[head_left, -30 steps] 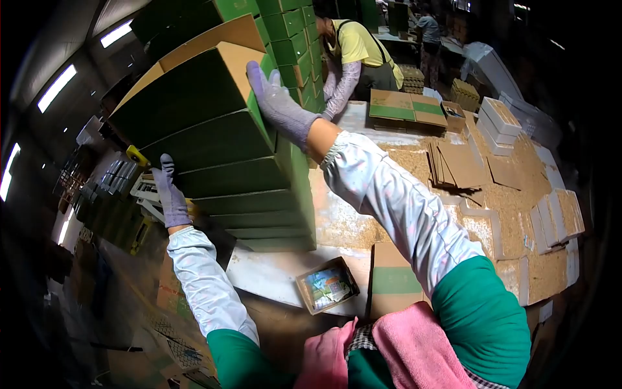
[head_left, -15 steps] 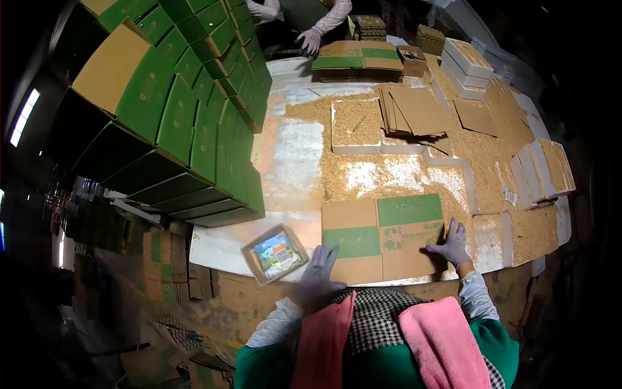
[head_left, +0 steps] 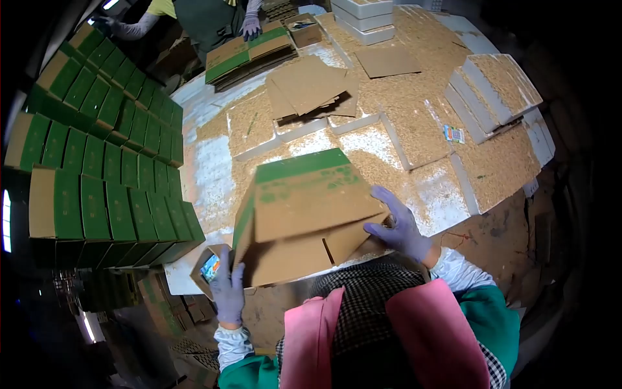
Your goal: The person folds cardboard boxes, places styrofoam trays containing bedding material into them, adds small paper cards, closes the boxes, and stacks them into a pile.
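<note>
A brown and green cardboard carton stands partly unfolded at the table's near edge, its open flaps towards me. My right hand, in a purple-grey glove, grips the carton's right edge, with the thumb in front and the fingers along the side. At the carton's left edge, my left hand has its fingers stretched up and apart. Beside that hand sits a small open cardboard box with colourful printed cards, partly hidden by the fingers.
Stacked green cartons rise on the left. White trays filled with husk-like bits stand on the right. Loose cardboard sheets lie mid-table. Across the table, another person's gloved hand rests on flat cartons.
The flat carton has been raised and opened into a box shape. My right hand has closed on its edge, and my left hand has moved left beside the small box. The view has shifted.
</note>
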`<state>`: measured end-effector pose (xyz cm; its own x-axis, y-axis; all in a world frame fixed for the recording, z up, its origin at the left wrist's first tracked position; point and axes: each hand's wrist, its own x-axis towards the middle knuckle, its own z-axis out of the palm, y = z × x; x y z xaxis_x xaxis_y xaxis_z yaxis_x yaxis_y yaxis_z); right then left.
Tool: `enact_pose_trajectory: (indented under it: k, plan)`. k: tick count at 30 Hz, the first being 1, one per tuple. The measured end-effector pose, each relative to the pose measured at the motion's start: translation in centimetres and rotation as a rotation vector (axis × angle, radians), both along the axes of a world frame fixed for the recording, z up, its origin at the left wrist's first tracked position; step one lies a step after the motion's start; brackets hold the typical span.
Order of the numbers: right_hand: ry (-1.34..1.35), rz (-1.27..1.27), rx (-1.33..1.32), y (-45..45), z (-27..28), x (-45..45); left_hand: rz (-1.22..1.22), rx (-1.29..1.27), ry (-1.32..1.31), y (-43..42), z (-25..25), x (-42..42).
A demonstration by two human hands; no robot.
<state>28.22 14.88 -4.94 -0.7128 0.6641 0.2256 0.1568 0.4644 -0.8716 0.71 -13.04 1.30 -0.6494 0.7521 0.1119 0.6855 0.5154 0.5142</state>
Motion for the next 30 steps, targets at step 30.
enact_pose_trajectory:
  k: [30]
  plan:
    - [-0.187,-0.121,0.332,1.4,-3.0,-5.4,-0.776,-0.045,0.099,15.4,-4.9,1.8]
